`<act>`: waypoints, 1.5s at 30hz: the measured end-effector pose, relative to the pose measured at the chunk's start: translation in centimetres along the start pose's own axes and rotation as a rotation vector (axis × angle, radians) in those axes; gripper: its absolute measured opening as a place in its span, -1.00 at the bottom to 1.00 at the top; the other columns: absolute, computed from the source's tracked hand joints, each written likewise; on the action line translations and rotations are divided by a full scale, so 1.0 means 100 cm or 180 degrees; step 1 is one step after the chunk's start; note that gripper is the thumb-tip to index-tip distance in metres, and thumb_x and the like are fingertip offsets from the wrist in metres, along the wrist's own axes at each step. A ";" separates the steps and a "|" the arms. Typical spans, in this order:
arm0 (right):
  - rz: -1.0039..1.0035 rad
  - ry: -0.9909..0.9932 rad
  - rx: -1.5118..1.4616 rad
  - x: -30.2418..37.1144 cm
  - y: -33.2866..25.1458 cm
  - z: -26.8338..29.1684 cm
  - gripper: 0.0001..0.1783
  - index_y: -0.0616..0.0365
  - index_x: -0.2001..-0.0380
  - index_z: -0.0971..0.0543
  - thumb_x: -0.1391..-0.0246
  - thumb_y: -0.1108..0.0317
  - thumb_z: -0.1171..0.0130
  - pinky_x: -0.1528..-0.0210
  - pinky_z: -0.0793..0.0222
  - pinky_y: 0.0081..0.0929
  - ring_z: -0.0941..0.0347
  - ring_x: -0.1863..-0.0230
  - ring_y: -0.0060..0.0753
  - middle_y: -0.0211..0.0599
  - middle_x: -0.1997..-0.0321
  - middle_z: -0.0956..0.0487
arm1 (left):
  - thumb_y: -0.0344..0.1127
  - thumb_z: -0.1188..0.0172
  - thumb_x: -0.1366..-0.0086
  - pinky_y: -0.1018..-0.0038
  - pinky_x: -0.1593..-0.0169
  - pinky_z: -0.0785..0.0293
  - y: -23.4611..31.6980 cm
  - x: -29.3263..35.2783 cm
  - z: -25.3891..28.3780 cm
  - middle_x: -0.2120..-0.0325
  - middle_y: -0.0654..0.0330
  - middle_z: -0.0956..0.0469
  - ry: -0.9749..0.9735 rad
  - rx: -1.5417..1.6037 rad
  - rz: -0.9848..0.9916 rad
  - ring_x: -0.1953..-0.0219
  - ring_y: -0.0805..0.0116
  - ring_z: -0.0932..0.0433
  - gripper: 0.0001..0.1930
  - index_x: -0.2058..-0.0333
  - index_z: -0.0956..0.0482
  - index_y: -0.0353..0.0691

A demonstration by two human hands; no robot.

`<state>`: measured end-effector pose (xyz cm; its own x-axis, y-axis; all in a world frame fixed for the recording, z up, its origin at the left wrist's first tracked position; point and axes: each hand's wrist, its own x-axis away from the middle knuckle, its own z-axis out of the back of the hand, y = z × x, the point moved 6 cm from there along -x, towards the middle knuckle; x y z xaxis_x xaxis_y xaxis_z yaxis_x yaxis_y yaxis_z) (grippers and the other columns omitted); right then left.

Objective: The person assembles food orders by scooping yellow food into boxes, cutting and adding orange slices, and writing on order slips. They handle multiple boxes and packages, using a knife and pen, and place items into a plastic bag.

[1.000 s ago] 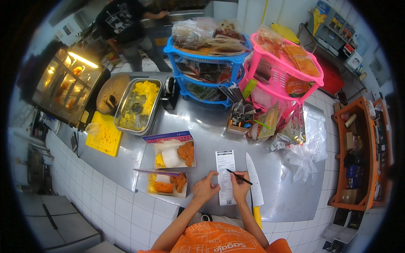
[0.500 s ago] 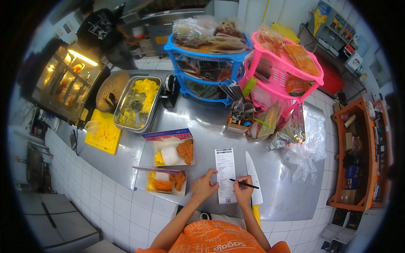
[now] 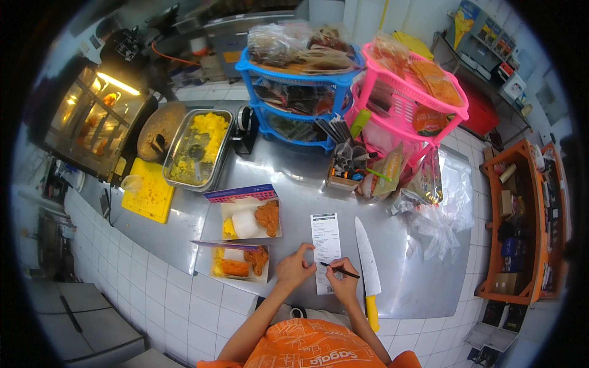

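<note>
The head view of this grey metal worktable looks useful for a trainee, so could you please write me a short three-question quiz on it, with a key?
1. Multiple choice: which of the person's grips holds the slim black pen?
A) the left grip
B) the right grip
C) neither

2. True or false: the long steel knife with a yellow handle lies to the right of the narrow white paper slip.

3. Count: how many open purple-and-white cardboard boxes of food stand on the grey metal worktable?

Key: 1. B; 2. True; 3. Two
</note>
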<state>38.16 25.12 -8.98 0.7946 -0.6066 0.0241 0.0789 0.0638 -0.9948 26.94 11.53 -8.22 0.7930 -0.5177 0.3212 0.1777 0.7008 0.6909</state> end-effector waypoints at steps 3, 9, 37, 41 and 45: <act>0.0001 0.0007 -0.0029 -0.001 0.000 0.003 -0.84 0.24 0.40 -0.44 0.02 0.64 -0.22 0.25 -0.42 -0.62 -0.45 0.37 -0.60 -0.32 0.37 -0.52 | -0.15 -0.33 -0.03 0.31 0.43 -0.45 0.000 0.001 0.001 0.63 0.38 -0.49 -0.0004 -0.0010 0.0021 0.55 0.31 -0.57 -0.51 0.03 -0.41 0.22; -0.0020 0.0220 -0.0256 0.000 0.007 0.006 -0.83 0.24 0.41 -0.44 0.04 0.65 -0.23 0.28 -0.42 -0.63 -0.44 0.35 -0.61 -0.31 0.35 -0.51 | -0.16 -0.33 -0.03 0.32 0.43 -0.45 0.002 0.001 0.002 0.63 0.38 -0.49 -0.0035 -0.0012 0.0055 0.55 0.33 -0.56 -0.51 0.03 -0.41 0.23; 0.0010 0.0403 -0.0228 0.002 0.007 0.002 -0.83 0.26 0.38 -0.46 0.03 0.66 -0.23 0.23 -0.42 -0.61 -0.44 0.32 -0.57 -0.27 0.30 -0.53 | -0.16 -0.35 -0.03 0.33 0.45 -0.46 0.000 0.000 0.001 0.63 0.38 -0.50 -0.0086 -0.0091 0.0098 0.56 0.33 -0.57 -0.49 0.02 -0.41 0.23; -0.0016 0.0456 -0.0282 0.000 0.005 0.004 -0.84 0.25 0.41 -0.46 0.03 0.66 -0.22 0.21 -0.43 -0.61 -0.46 0.30 -0.56 -0.27 0.30 -0.54 | -0.16 -0.34 -0.03 0.33 0.44 -0.46 0.000 0.000 0.001 0.63 0.38 -0.51 -0.0082 -0.0025 0.0064 0.55 0.32 -0.57 -0.50 0.02 -0.41 0.23; 0.0026 0.0332 -0.0038 0.001 0.000 0.000 -0.84 0.25 0.43 -0.45 0.05 0.64 -0.23 0.23 -0.45 -0.58 -0.49 0.32 -0.53 -0.26 0.33 -0.54 | -0.16 -0.34 -0.03 0.32 0.42 -0.46 0.000 0.000 0.001 0.62 0.38 -0.50 -0.0078 -0.0012 0.0080 0.54 0.33 -0.57 -0.50 0.02 -0.41 0.23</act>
<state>38.23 25.10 -8.99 0.7281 -0.6854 0.0061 0.0649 0.0601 -0.9961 26.88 11.49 -8.15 0.7827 -0.5117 0.3543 0.1600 0.7156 0.6799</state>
